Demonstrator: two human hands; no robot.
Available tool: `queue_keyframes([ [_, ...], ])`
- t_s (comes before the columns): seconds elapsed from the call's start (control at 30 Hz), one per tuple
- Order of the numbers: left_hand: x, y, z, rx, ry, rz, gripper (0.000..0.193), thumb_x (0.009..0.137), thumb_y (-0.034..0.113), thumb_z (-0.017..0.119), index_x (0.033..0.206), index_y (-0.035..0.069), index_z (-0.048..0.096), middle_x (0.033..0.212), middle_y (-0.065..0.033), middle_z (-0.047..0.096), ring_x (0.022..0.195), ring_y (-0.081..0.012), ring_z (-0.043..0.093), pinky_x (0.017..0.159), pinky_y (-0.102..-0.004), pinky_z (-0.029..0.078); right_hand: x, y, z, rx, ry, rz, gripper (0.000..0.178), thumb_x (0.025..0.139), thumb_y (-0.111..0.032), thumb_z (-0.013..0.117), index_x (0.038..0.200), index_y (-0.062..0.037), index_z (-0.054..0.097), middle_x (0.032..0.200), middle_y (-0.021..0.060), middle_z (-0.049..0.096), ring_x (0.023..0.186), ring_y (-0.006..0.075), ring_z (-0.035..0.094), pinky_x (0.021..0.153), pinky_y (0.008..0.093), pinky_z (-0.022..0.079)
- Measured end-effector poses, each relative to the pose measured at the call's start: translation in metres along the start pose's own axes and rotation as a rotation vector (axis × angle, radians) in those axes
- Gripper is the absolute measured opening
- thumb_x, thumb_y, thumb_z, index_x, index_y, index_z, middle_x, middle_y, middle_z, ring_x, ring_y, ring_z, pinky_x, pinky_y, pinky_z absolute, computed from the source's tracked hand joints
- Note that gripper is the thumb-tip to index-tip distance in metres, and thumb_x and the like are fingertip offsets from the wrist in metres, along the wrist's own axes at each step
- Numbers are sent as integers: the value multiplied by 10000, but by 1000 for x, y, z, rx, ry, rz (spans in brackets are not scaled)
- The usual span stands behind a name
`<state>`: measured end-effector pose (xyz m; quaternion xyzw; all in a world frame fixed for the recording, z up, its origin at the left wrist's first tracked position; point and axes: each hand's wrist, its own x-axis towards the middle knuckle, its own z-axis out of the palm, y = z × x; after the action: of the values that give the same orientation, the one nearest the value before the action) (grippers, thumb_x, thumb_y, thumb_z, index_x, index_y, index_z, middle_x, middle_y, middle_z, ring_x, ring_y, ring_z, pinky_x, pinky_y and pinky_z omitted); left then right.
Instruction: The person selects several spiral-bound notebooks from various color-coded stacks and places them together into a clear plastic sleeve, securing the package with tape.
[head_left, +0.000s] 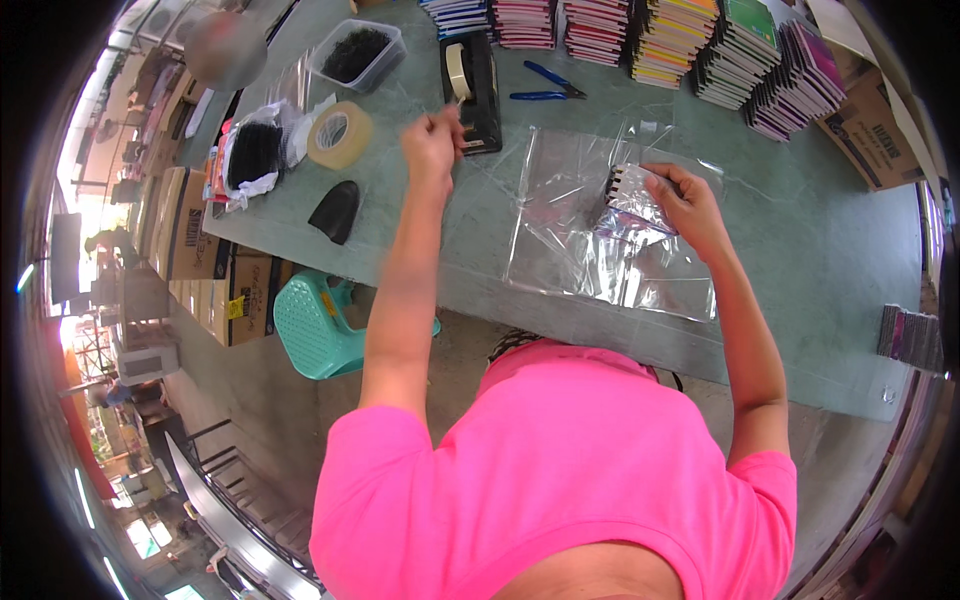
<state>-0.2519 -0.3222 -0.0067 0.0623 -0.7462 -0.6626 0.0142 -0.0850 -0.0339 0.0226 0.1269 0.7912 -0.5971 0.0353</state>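
My left hand [432, 145] is at the front of a black tape dispenser [484, 100], its fingers pinched together near the end of the tape roll [457, 72]. Whether a strip of tape is between those fingers is too small and blurred to tell. My right hand [690, 205] grips a small spiral-bound notebook [636, 205] wrapped in clear plastic, thumb on top. Under the notebook, clear plastic sheets [560, 230] lie flat on the green table [400, 250].
Stacks of colourful notebooks [675, 40] line the far edge. Blue cutting pliers [548, 82], a wide tape roll [340, 135], a plastic tub of black pieces [358, 55] and a black curved object [335, 212] lie around. A teal stool [318, 325] stands below the table, left.
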Motion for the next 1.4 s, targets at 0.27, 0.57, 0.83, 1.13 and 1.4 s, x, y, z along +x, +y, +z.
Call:
queue_keyframes([
  [0.27,17,55,-14,1148,-789,481,300,794,273,612,802,-26,616,769,-199,620,745,-344,607,634,-412,456,5,24,5,249,105,114,376,894,-372,552,949,-12,649,708,-28,557,623,55,443,545,228,353],
  [0.57,-73,111,122,1245,-1084,744,589,657,552,696,856,-1,670,856,-181,658,813,-337,641,729,-392,504,5,32,13,240,170,93,357,914,-361,539,924,-23,653,752,-46,571,661,32,477,578,207,382],
  [0.83,-82,25,91,384,-1044,705,742,472,189,871,1121,54,537,987,-77,568,914,-233,551,791,-353,452,-29,14,15,-153,306,-136,415,850,-412,577,1012,-37,651,1015,135,631,950,253,593,830,354,453],
  [1.13,-273,80,231,259,-1138,1252,643,518,144,821,1088,51,537,1078,-123,528,1035,-330,489,897,-448,382,-168,45,-154,189,343,70,403,896,-433,507,976,-64,649,857,75,619,827,160,569,773,286,456],
  [1.4,-398,-7,305,148,-1683,1225,495,653,270,745,1067,69,564,1123,-154,487,1094,-350,437,898,-466,358,-224,141,-221,-592,634,628,1018,516,-468,786,1358,-188,285,1339,220,336,1161,408,440,909,477,417],
])
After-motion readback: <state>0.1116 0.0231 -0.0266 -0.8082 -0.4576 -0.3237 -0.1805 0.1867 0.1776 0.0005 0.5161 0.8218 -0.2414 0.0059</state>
